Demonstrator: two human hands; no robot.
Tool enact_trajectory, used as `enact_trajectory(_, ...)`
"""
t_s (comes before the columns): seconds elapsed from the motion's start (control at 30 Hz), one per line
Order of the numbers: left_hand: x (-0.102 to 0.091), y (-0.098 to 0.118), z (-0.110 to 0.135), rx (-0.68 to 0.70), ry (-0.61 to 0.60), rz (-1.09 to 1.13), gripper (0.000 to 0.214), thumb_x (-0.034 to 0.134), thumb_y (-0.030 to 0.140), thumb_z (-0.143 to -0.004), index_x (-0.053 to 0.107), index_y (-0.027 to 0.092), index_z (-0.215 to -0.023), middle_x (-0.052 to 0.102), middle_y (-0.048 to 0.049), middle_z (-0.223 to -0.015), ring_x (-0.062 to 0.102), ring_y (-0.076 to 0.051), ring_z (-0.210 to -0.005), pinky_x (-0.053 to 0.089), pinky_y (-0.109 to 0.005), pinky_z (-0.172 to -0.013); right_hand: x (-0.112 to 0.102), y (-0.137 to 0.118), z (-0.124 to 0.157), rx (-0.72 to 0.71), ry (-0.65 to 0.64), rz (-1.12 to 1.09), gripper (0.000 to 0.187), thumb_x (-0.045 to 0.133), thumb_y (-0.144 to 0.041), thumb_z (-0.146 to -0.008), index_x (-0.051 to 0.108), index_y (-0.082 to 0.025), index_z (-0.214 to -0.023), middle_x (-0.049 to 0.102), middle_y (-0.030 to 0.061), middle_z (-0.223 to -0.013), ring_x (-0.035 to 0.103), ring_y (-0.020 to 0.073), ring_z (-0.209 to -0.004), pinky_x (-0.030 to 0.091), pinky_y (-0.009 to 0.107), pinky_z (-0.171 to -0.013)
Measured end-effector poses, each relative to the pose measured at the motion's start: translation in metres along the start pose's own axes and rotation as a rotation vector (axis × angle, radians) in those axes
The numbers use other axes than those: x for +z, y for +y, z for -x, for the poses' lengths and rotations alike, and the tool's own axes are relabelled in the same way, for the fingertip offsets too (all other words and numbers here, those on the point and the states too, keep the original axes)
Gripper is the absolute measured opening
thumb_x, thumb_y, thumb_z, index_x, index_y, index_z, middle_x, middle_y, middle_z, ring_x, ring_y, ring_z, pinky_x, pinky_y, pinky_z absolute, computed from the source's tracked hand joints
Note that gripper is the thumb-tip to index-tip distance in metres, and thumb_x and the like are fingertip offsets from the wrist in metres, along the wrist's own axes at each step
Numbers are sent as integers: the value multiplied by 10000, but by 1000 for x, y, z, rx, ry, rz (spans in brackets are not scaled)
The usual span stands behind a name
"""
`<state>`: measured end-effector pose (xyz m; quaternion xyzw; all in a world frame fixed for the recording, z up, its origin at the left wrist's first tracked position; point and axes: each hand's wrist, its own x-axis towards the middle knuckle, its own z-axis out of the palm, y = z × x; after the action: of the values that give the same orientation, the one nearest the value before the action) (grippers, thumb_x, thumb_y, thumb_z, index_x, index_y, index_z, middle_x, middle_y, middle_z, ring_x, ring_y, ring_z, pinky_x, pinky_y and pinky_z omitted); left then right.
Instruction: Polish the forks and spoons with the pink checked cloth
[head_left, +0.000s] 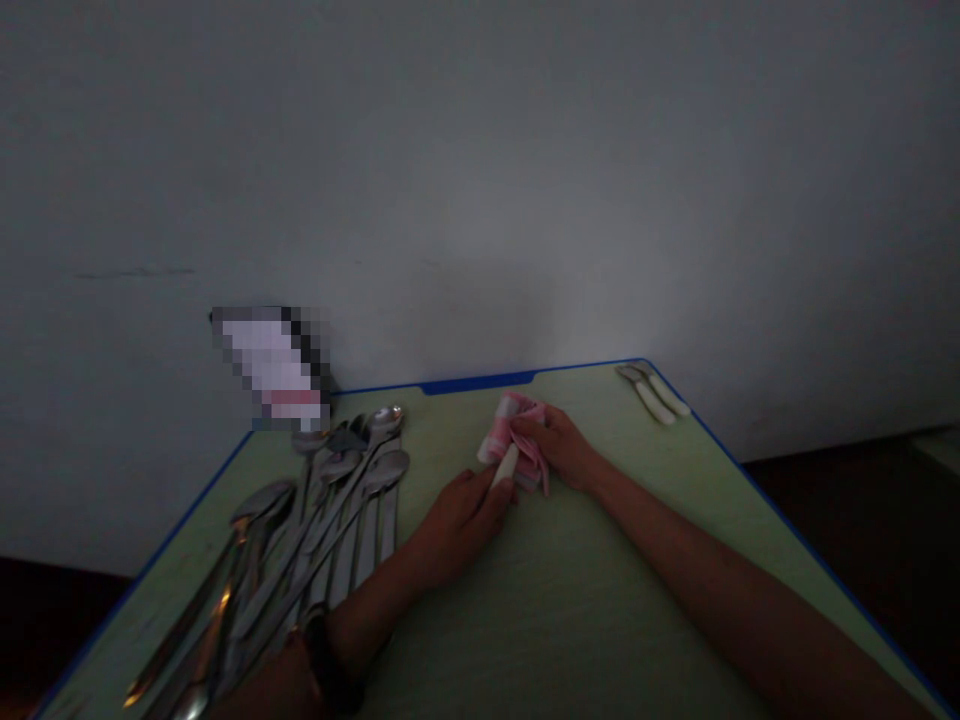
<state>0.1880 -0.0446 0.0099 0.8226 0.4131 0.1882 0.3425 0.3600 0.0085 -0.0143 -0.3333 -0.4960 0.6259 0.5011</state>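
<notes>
My left hand (pixel 466 512), with a dark band on its wrist, is closed around the white handle (pixel 506 466) of a piece of cutlery. The far end of that piece is hidden inside a pink and white cloth (pixel 501 432), so its kind does not show. My right hand (pixel 564 448) grips the cloth, folded about the cutlery. Both hands meet near the middle of the table. To the left lies a pile of metal spoons (pixel 386 470) and other long-handled cutlery, partly behind my left forearm.
The pale green table (pixel 600 560) has a blue edge and stands against a grey wall (pixel 480 180). Two white-handled pieces of cutlery (pixel 660 400) lie at the far right corner. At the far left corner a blurred-out object (pixel 270 365) leans near the wall.
</notes>
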Motion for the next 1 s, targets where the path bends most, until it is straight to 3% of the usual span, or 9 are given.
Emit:
enact_trajectory(0.33,-1,3,1,-33,-3,23,329,261,363,-940,504,182,-812,542,3,-689,498,-141,-631,395,-240,-599,1,1,-1,0,-27,-98,192,623,-305,-713,572,-167,-837,576,-32,-574,485,85,-466,380,197,-453)
enact_trajectory(0.6,-1,4,1,-24,4,9,344,259,372,-943,504,180,-796,553,-4,-711,490,-144,-639,387,-243,-597,0,1,-1,2,17,-45,329,655,-345,-701,580,-176,-973,612,-17,-682,530,93,-552,413,208,-522)
enact_trajectory(0.83,-1,3,1,2,5,12,322,267,366,-943,507,181,-833,559,-8,-737,498,-150,-668,397,-251,-635,3,-3,0,29,18,-82,307,685,-381,-667,580,-163,-855,608,-15,-631,515,89,-501,395,204,-476)
enact_trajectory(1.0,-1,3,1,-18,0,21,339,258,374,-944,508,182,-820,551,-2,-711,495,-144,-640,390,-246,-609,3,-1,-1,17,-8,-155,278,679,-323,-676,566,-181,-886,599,-29,-634,509,82,-503,393,192,-473)
